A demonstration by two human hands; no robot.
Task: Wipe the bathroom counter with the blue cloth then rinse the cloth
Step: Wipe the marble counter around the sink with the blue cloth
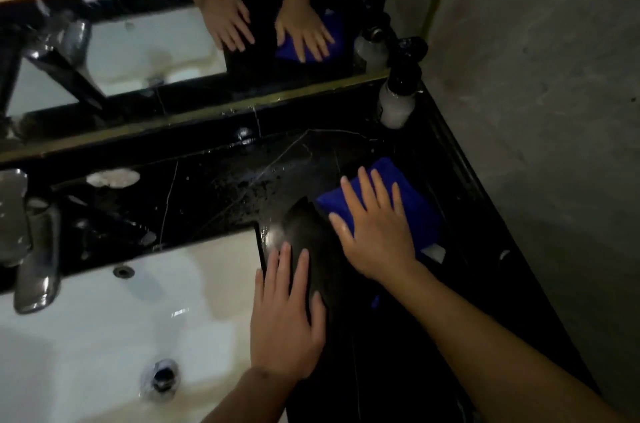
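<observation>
Head view, left to right: a chrome faucet [33, 242] stands at nine o'clock over the white sink basin [104, 336], which holds only a metal drain [162, 378] at six o'clock and an overflow hole [123, 271] nearer the tap. Behind it a soap dish [113, 177] sits on the black marble counter [214, 194], wet with droplets. The left hand [285, 325] lies flat with straight fingers on the counter at the basin's right edge, grasping nothing. At three o'clock from it, the right hand [377, 232] presses spread, straight fingers down on the blue cloth [408, 200], which is folded and lies flat on the counter, its long axis running from seven toward one o'clock. A pump bottle [398, 100] stands at one o'clock in the corner by the mirror [173, 51].
</observation>
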